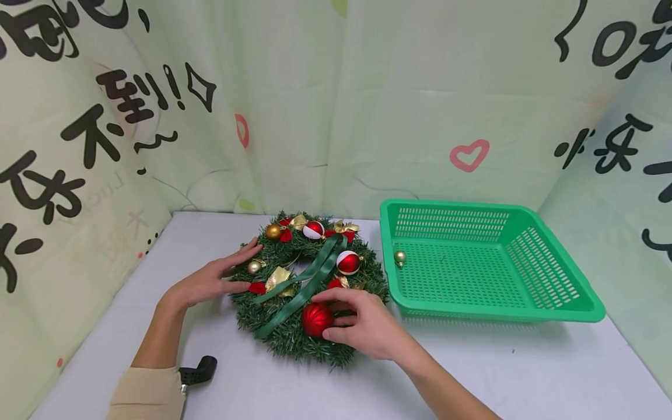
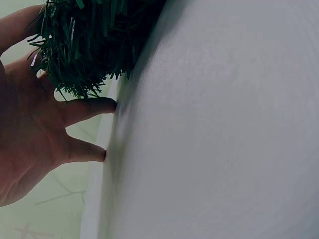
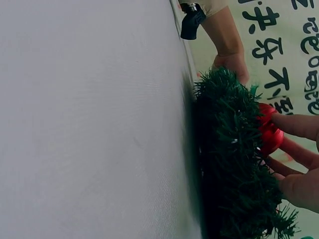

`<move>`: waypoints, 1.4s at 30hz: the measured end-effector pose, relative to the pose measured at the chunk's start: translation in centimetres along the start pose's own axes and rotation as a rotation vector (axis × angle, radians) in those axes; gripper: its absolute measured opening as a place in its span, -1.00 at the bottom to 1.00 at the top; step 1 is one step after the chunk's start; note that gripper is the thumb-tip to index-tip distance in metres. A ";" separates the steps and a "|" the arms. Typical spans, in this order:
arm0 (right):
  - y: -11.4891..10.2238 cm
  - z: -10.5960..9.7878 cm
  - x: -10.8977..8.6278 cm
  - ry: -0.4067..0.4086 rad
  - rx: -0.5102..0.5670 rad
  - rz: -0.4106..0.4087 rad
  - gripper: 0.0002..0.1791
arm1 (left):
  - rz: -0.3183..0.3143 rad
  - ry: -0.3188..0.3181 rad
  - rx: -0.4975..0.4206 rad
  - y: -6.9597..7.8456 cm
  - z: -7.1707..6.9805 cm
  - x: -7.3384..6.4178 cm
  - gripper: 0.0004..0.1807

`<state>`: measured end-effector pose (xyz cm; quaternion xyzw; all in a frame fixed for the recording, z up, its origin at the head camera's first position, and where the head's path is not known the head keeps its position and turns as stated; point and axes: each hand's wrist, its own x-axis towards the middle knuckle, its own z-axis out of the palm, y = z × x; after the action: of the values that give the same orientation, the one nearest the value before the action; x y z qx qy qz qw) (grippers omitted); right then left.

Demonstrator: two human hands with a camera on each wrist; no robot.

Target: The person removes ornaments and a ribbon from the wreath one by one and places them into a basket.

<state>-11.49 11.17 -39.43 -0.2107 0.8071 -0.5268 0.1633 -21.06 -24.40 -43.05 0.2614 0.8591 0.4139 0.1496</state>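
Note:
A green Christmas wreath (image 1: 315, 347) lies flat on the table, trimmed with red-and-white balls (image 1: 349, 262), gold balls (image 1: 273, 231), bows and a loose green ribbon (image 1: 315, 281). My left hand (image 1: 210, 282) spreads its fingers along the wreath's left edge; the left wrist view has two fingertips at the tabletop beside the needles. On the near side of the wreath sits a shiny red Christmas ball (image 1: 317, 319), also seen in the right wrist view. My right hand (image 1: 370, 326) holds this ball between thumb and fingers, which partly hide its right side.
To the right of the wreath stands a green plastic basket (image 1: 493, 315) with one small gold ball (image 1: 400, 256) inside. White tabletop (image 1: 252, 391) stretches in front. A printed curtain (image 1: 367, 116) hangs behind and at both sides.

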 end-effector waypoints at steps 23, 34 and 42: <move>0.1 0.3 0.0 0.016 -0.070 -0.006 -0.43 | -0.003 -0.005 -0.020 0.2 0.0 -0.1 -0.16; 0.1 0.3 0.0 0.023 -0.061 -0.016 -0.43 | -0.006 -0.004 -0.015 0.2 -0.1 -0.1 -0.16; 0.0 0.2 0.0 0.035 -0.058 -0.018 -0.43 | -0.011 -0.003 -0.021 0.3 -0.1 -0.1 -0.16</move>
<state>-11.35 11.03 -39.53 -0.2134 0.8228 -0.5082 0.1382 -20.90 -24.35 -42.78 0.2559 0.8559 0.4215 0.1557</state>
